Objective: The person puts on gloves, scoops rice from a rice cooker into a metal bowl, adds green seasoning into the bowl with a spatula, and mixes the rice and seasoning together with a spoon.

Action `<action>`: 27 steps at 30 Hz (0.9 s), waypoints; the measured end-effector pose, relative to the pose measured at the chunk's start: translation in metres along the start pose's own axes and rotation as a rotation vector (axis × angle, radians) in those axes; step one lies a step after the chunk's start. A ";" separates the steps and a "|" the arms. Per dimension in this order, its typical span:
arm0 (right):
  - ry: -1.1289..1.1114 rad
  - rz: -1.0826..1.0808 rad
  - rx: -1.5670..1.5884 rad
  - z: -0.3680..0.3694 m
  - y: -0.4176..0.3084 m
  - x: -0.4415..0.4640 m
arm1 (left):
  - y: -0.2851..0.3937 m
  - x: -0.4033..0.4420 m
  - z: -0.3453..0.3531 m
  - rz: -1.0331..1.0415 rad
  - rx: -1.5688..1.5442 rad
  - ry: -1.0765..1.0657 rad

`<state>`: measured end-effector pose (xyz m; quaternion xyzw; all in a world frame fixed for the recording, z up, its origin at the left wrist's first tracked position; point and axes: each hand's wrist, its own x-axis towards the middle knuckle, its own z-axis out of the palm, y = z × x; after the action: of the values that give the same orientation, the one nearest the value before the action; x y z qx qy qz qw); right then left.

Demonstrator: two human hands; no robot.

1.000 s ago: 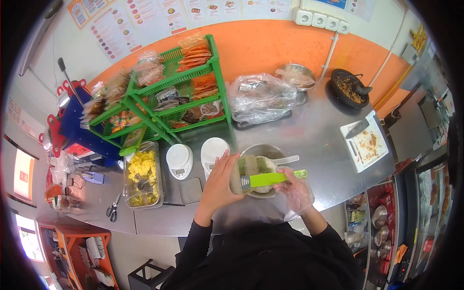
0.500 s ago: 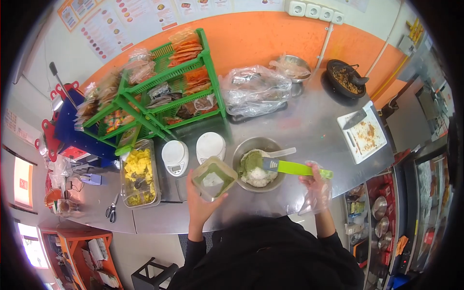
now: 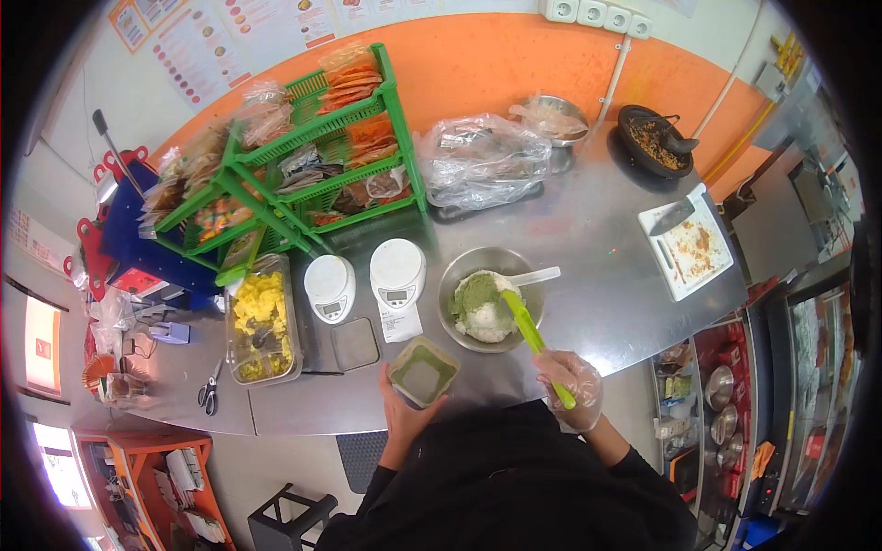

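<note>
My left hand (image 3: 405, 421) holds a square container (image 3: 424, 372) with green residue inside, near the table's front edge. In a clear plastic glove, my right hand (image 3: 571, 389) grips the green handle of a spatula (image 3: 525, 323), whose far end reaches into a steel bowl (image 3: 448, 325). Green powder (image 3: 478, 292) and a white grated or powdery food (image 3: 485, 323) lie in the bowl. A white spoon (image 3: 535, 276) rests in it, its handle over the right rim.
Two white scales (image 3: 329, 283) stand left of the bowl, with a flat square lid (image 3: 356, 344) below. Further left are a tub of yellow food (image 3: 262, 317) and scissors (image 3: 210, 395). Green racks (image 3: 322, 151), a wrapped tray (image 3: 487, 165), a mortar (image 3: 654, 147) and a cutting board (image 3: 689, 243) stand around.
The square container has moved down toward me, away from the bowl. My right hand has come lower and left, and the spatula now slants into the bowl.
</note>
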<state>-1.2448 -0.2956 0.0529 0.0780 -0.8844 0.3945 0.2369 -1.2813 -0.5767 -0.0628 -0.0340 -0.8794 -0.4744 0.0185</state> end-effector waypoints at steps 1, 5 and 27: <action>-0.008 -0.005 -0.003 0.001 0.001 -0.002 | -0.005 -0.003 0.003 0.017 0.039 0.006; -0.020 -0.053 -0.011 -0.001 0.004 -0.001 | -0.015 -0.009 0.009 0.070 0.180 -0.011; -0.022 0.034 -0.090 -0.006 -0.007 -0.005 | -0.063 0.122 -0.028 -0.605 0.709 -0.029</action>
<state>-1.2354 -0.2962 0.0588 0.0565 -0.9049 0.3576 0.2236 -1.4074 -0.6299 -0.0923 0.2255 -0.9580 -0.1279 -0.1226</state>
